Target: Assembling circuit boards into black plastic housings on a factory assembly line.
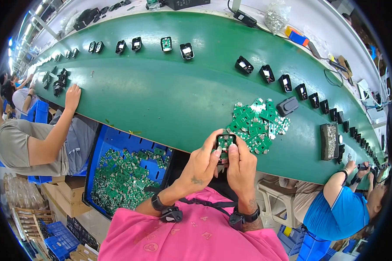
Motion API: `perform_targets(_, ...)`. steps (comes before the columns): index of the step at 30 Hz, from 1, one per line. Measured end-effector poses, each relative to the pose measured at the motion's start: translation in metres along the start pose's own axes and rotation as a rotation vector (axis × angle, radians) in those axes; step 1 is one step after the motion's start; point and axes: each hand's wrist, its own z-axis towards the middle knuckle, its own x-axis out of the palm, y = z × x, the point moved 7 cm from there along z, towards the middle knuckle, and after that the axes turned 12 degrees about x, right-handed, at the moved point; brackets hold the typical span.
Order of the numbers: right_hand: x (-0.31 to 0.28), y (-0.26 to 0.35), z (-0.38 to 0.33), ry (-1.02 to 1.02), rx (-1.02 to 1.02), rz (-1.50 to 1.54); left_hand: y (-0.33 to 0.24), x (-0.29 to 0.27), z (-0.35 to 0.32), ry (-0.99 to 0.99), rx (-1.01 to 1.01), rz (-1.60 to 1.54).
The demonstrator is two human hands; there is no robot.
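Between my two hands, close to the table's near edge, is a small black plastic housing with a green circuit board [225, 142] seated inside it. My left hand [199, 167] grips its left side, and my right hand [242, 167] grips its right side. Both thumbs rest on the board's face, while the other fingers wrap around the housing and are partly hidden. Just beyond my right hand lies a loose pile of green circuit boards [252, 124]. A dark grey housing [287, 105] sits against the pile's far right side.
A row of black housings [266, 74] curves along the green table [161, 82]. Left of me stands a blue crate [101, 143] full of boards. A dark box of small metal parts [329, 141] is at right. Co-workers sit on both sides, one with a hand [72, 96] on the table.
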Motion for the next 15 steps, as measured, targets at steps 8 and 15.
perform_targets(8,-0.007,0.015,-0.006,-0.184,-0.134,-0.015,-0.022,0.0,-0.001,-0.127,0.27,0.243)
perform_targets(15,-0.011,0.029,-0.018,-0.333,-0.331,-0.086,-0.032,0.001,-0.002,-0.207,0.369,0.287)
